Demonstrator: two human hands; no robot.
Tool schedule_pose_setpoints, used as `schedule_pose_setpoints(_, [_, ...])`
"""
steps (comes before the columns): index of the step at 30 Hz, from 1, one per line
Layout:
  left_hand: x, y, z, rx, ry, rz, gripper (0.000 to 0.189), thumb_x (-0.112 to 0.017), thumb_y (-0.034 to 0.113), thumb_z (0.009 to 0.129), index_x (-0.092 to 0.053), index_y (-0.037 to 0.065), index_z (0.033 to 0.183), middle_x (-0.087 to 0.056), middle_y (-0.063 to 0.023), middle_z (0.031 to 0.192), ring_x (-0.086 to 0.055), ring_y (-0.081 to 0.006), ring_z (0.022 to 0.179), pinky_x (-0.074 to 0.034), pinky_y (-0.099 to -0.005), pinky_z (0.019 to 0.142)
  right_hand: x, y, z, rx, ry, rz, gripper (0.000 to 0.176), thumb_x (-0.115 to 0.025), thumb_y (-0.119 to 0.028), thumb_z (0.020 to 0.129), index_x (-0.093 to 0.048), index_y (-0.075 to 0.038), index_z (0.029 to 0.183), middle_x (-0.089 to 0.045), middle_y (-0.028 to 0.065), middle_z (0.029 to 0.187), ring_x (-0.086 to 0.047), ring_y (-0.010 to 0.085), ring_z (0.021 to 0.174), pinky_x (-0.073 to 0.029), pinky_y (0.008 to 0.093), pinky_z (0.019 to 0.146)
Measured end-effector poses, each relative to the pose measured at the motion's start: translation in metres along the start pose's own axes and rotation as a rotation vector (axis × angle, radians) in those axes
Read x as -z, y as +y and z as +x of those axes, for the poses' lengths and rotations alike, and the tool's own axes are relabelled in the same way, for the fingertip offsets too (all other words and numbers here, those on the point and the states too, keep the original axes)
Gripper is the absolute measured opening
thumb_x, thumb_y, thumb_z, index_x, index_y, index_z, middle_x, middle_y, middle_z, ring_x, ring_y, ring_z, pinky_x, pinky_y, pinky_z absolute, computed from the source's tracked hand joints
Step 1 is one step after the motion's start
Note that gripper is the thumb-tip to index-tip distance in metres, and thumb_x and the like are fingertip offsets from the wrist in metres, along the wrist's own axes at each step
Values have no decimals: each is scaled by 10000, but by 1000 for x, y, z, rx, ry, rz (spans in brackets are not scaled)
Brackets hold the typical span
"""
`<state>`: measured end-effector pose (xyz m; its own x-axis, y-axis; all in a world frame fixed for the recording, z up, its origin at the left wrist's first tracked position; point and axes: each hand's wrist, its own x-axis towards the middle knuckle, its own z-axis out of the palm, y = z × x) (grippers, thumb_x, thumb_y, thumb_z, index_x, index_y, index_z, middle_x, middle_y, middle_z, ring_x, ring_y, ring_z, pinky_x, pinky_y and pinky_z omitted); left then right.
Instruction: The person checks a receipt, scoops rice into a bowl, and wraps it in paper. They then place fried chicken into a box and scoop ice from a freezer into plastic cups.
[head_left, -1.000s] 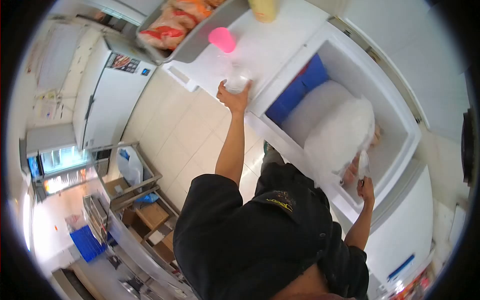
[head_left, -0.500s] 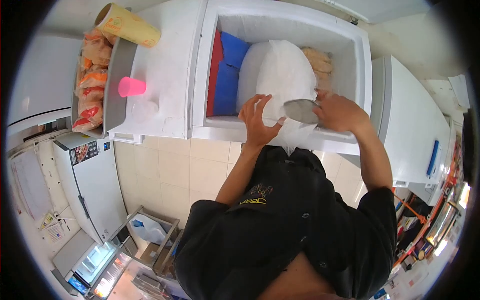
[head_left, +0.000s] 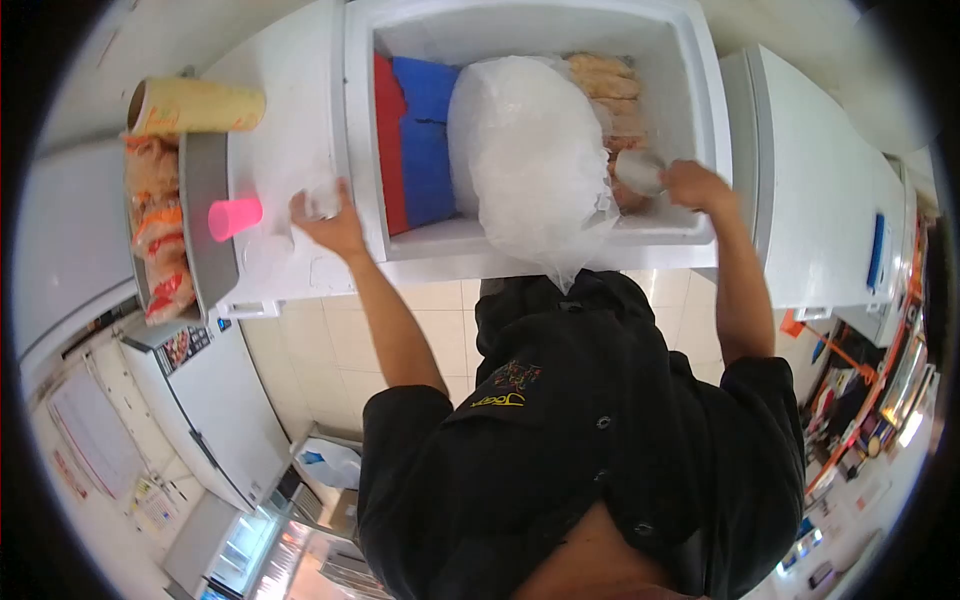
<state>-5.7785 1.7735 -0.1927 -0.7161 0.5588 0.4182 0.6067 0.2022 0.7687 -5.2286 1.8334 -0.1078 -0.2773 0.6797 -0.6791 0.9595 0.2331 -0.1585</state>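
My left hand (head_left: 333, 222) is over the white surface left of the open freezer, its fingers curved around a small clear cup (head_left: 322, 200). Beside it stands a pink cup (head_left: 236, 217). My right hand (head_left: 697, 187) grips a metal scoop (head_left: 640, 172) inside the freezer's right part. Between my hands, a big clear plastic bag of white ice (head_left: 535, 150) fills the freezer's middle, its gathered end hanging over the front edge. Packed tan food items (head_left: 606, 85) lie right of the bag, partly behind the scoop.
Blue (head_left: 428, 150) and red (head_left: 389, 150) pieces line the freezer's left side. At far left are a yellow roll (head_left: 200, 106) and a grey tray (head_left: 208, 210) with bagged food. A white unit (head_left: 815, 190) stands right of the freezer (head_left: 365, 150).
My left hand has moved left, from the bag to beside the pink cup. My right hand and the scoop have shifted right, off the bag. The view has shifted, and the bag's top is more exposed.
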Motion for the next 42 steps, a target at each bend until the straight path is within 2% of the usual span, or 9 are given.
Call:
schedule_pose_setpoints(3, [-6,-54,40,65,85,67,811,-925,213,689,-440,-4,1301,-542,-184,1252,-552,-310,1119,-473,-411,960,-80,2,32,-158,-228,141,314,-467,-157,918,-696,53,872,-693,257,830,-695,403,793,-557,484,661])
schedule_pose_setpoints(11, [-18,-80,53,382,88,-109,901,-932,289,689,-383,-55,1316,-503,-235,1306,-547,-333,1144,-485,-441,941,-166,-17,46,-126,88,164,319,-454,-150,892,-704,45,856,-686,277,826,-702,397,811,-539,522,730])
schedule_pose_setpoints(14, [-15,-1,14,486,133,175,847,-892,292,749,-371,-79,1304,-470,-225,1299,-522,-320,1131,-471,-414,963,-206,-23,60,-170,316,214,312,-446,-166,913,-672,48,893,-677,285,863,-688,412,816,-529,536,728])
schedule_pose_setpoints(16, [-15,-2,-18,210,92,323,767,-833,265,820,-364,-73,1323,-440,-209,1298,-493,-310,1149,-434,-395,1020,-224,-24,71,-206,407,276,291,-442,-168,926,-645,41,921,-668,278,880,-677,413,798,-524,540,711])
schedule_pose_setpoints(20, [-46,78,-91,197,-390,-327,758,-796,233,855,-337,-58,1385,-405,-204,1357,-426,-311,1262,-374,-443,1083,-225,-18,90,-205,404,256,290,-444,-181,949,-644,27,929,-675,271,902,-671,435,828,-523,528,759])
schedule_pose_setpoints(25, [-96,143,-132,-4,-927,-209,887,-745,318,899,-219,-72,1498,-285,-233,1546,-242,-354,1458,-210,-446,1190,-228,-13,98,-41,457,237,222,-445,-147,942,-607,0,906,-649,251,832,-657,441,767,-501,559,722])
schedule_pose_setpoints(32, [-92,142,-130,102,-952,-324,793,-597,380,991,-211,-64,1522,-262,-247,1567,-248,-333,1463,-181,-420,1203,-249,-8,123,-26,594,505,261,-491,-187,937,-636,6,837,-651,277,813,-657,453,791,-488,570,735])
schedule_pose_setpoints(37, [-73,114,-141,108,-719,-530,598,-550,307,1024,-340,-50,1456,-384,-228,1478,-380,-297,1379,-272,-384,1161,-260,24,118,264,575,238,119,-591,-131,828,-654,-30,829,-643,212,796,-633,405,765,-473,545,707])
schedule_pose_setpoints(42, [-14,13,-121,499,168,-151,490,-787,181,830,-415,-8,1087,-429,-106,1014,-453,-227,968,-401,-365,899,-243,50,117,395,624,241,73,-596,-37,814,-582,-8,880,-602,219,807,-571,453,786,-433,554,738])
